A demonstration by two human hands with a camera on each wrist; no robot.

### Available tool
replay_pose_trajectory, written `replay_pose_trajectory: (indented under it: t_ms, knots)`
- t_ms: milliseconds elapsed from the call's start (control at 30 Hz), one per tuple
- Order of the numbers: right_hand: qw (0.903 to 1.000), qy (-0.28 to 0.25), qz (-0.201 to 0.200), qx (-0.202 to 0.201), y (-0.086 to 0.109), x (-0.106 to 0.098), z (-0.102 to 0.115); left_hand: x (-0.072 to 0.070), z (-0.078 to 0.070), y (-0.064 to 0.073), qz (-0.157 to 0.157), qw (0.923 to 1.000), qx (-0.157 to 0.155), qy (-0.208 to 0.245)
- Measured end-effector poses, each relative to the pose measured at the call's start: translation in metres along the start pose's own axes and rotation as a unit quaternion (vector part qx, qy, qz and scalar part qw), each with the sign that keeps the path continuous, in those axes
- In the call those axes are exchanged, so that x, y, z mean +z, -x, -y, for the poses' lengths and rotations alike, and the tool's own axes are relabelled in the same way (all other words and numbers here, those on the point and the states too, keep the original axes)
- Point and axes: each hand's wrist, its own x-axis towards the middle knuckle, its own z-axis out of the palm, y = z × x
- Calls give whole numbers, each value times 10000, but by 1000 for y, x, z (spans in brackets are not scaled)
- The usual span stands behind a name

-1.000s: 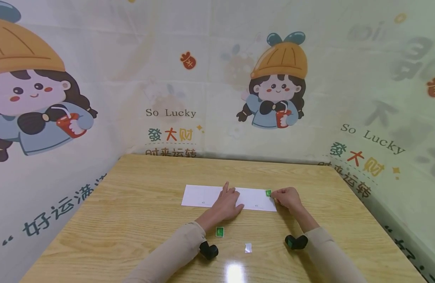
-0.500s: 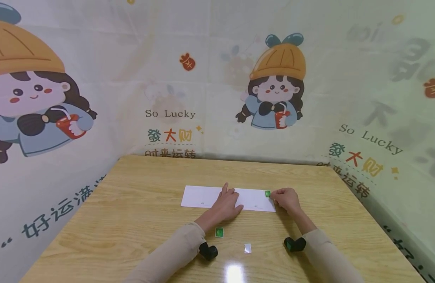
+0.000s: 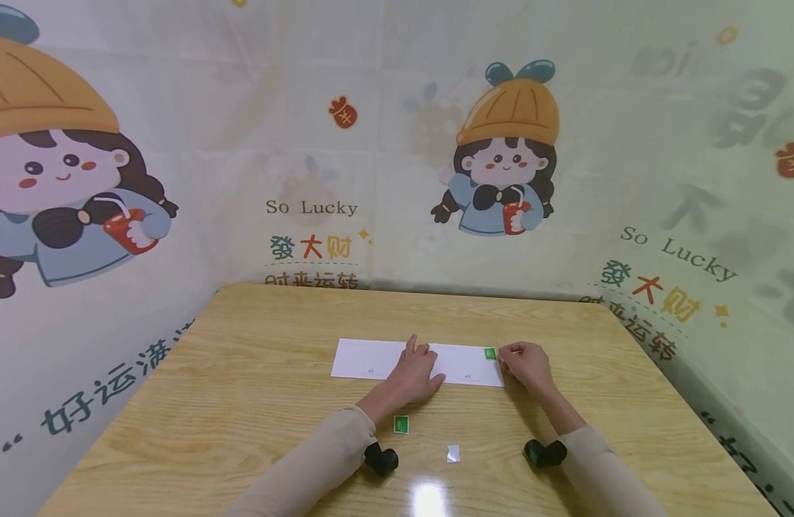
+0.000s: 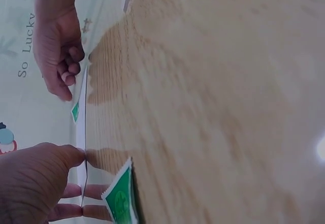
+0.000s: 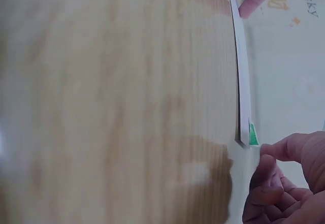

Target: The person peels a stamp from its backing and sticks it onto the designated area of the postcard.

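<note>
On the white paper [image 3: 365,355], the right hand [image 3: 526,362] pinches a green stamp [image 3: 490,353] (likely light, easily creased, best edge-held); left hand [image 3: 415,372] spread

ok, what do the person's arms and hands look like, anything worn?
Left sleeve and right sleeve: plain beige, ending above the wrists. Small black elbow-shaped unit by each cuff: left unit, right unit. Left hand and right hand: no gloves. No cables or lettering visible.

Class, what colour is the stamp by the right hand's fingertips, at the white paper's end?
Green; the stamp shows best in the head view.
</note>
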Motion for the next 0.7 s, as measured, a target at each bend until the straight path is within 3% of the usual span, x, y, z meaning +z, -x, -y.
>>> replay_pose_trajectory:
  t_ms: [133, 300, 533, 700]
  knots:
    - [9969, 549, -63, -567, 6, -3, 4, 1, 1, 0, -48, 10000, 38, 3]
    - [9809, 1350, 106, -1397, 14, -6, 9, 1, 2, -1, -97, 9999, 44, 32]
    - [9545, 2094, 496, -2066, 22, -3, 16, 0, 1, -1, -82, 10000, 28, -4]
    - [9350, 2702, 585, -2220, 24, 3, 16, 0, 0, 0, -61, 10000, 6, -32]
